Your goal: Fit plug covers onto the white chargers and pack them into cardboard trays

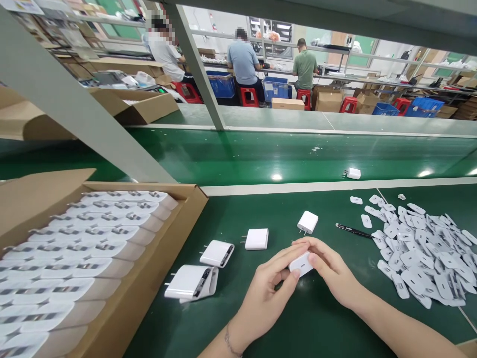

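Slotted white charger (302,266) is held over the green surface (320,318), the left grip (269,286) and the right grip (335,268) both closed on it, with 1 more charger (307,222) just beyond, black tweezers (354,230) and loose white plates (413,284) to the right, and an open carton (158,258) to the left.

A dark green worktop (167,330) runs in front of me up to a glossy green strip (238,159), where light glints in bright spots (276,177). A grey metal post (199,64) rises beyond. Over across the room I see red stools (349,105), blue crates (276,89) and cardboard boxes (329,101) along a far bench (372,81), with white walls (388,52) and pale green panels (365,48) behind.
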Available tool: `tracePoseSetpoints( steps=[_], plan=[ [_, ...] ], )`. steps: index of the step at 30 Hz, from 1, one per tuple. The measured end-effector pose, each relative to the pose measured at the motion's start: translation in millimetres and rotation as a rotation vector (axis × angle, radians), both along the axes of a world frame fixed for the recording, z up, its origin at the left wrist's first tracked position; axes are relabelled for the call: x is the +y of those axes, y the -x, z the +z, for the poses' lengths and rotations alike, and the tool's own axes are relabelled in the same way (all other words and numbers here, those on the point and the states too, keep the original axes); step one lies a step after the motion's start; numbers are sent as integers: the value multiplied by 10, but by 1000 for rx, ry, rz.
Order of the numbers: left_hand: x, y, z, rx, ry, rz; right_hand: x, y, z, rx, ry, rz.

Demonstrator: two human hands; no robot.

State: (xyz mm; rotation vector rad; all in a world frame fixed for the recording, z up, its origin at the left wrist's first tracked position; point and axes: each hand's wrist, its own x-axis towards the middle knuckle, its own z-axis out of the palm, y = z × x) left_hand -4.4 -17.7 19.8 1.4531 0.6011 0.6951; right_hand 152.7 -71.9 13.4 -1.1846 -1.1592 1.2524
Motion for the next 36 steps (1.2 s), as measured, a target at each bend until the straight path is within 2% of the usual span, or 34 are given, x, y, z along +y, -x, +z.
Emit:
tracePoseSetpoints(
  steps=[5,10,14,18,21,28,36],
  plan=[
    [31,-22,6,1,12,3,3,-2,7,-17,-25,-43],
    [78,-64,-33,-12,110,160,11,-22,28,-106,-88,-158],
    [108,-60,-62,8,208,115,13,-31,19,-224,-146,-190],
    [71,-90,-78,-60,191,136,25,-6,-29,-249,-164,-175],
    [26,-124,-87,-84,186,137,27,16,-38,-282,-218,-214],
    [31,-101,-93,-38,279,130,-5,19,32,-268,-87,-250],
    [67,-82,-60,-35,347,124,-35,-11,38,-243,-73,-190]
  ],
)
